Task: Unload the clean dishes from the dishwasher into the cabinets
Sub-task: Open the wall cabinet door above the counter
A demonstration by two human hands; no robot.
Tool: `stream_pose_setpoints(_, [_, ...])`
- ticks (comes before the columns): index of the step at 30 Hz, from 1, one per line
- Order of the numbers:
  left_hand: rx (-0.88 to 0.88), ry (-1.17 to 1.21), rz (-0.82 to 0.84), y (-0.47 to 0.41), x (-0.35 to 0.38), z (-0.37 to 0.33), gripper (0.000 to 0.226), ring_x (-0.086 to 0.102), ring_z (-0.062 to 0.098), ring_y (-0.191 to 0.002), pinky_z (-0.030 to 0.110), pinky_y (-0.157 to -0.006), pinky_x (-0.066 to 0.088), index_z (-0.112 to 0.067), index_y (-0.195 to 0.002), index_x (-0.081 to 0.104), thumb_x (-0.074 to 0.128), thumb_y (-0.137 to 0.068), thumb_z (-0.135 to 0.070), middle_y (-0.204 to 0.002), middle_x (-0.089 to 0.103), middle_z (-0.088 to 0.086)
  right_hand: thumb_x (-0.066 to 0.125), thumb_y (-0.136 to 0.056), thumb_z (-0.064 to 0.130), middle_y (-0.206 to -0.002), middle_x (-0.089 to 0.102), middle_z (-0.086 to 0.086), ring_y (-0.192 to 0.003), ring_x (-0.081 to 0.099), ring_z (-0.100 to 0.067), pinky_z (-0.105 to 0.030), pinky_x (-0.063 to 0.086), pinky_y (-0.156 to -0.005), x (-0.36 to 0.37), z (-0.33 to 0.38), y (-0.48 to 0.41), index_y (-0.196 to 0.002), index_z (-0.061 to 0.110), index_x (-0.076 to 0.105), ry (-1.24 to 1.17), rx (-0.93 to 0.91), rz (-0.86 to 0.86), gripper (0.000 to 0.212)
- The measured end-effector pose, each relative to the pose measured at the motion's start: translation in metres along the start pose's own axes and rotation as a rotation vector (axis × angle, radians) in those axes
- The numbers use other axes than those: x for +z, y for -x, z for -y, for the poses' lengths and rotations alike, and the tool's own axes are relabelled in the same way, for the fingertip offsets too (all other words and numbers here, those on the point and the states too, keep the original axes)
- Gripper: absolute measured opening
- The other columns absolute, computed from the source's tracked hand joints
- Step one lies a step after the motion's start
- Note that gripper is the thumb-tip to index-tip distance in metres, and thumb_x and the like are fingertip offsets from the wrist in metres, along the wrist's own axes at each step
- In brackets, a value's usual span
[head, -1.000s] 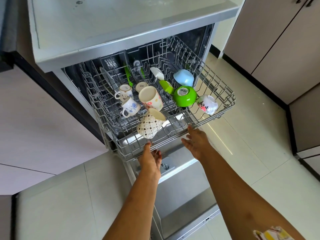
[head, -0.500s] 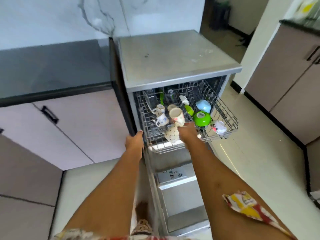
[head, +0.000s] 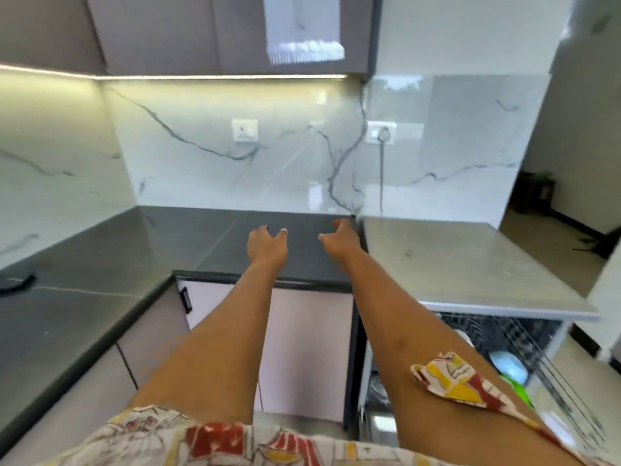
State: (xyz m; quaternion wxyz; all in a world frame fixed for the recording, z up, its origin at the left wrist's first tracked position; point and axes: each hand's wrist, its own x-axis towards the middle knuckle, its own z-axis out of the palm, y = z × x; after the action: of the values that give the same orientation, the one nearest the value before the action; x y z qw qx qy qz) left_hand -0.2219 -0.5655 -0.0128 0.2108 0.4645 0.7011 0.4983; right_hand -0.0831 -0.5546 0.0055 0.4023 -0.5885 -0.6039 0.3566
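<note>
Both my arms are stretched forward over the dark countertop [head: 100,264]. My left hand [head: 267,245] and my right hand [head: 339,238] hover above it with fingers loosely spread, holding nothing. The dishwasher [head: 470,270] stands at the right with its grey top. Its upper rack [head: 537,358] is pulled out at the lower right, partly hidden by my right arm. A light blue bowl [head: 507,364] and a green bowl [head: 515,388] show in the rack. Upper cabinets [head: 184,31] hang above the marble backsplash.
Pale lower cabinet doors [head: 302,348] with a black handle [head: 184,299] sit under the counter. A dark object [head: 15,282] lies on the counter at far left. Two wall sockets [head: 244,130] are on the backsplash. A doorway opens at the far right.
My view has swung up from the dishwasher rack to the counter and backsplash. Both hands left the rack front and now reach forward above the countertop, empty.
</note>
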Motion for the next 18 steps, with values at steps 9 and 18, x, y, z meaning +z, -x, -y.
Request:
stream_pose_setpoints(9, [0.373, -0.036, -0.175, -0.174, -0.150, -0.055, 0.057, 0.026, 0.027, -0.141, 0.039, -0.116, 0.020, -0.005, -0.143, 0.033, 0.049, -0.095, -0.030, -0.151, 0.030, 0.014, 0.057, -0.088, 0.013, -0.129, 0.051, -0.018, -0.118, 0.051, -0.033, -0.035, 0.042, -0.094, 0.107, 0.197, -0.093, -0.134, 0.009, 0.035, 0.099, -0.396, -0.127, 0.051])
stream_pose_setpoints(18, [0.488, -0.034, -0.260, -0.313, -0.190, -0.072, 0.053, 0.020, 0.023, -0.143, 0.038, -0.115, 0.021, -0.007, -0.144, 0.030, 0.046, -0.096, -0.022, -0.152, 0.029, 0.009, 0.057, -0.086, 0.012, -0.138, 0.040, -0.010, -0.131, 0.036, -0.030, -0.037, 0.034, -0.105, 0.159, 0.257, -0.190, -0.140, 0.014, 0.030, 0.450, -0.569, -0.290, 0.060])
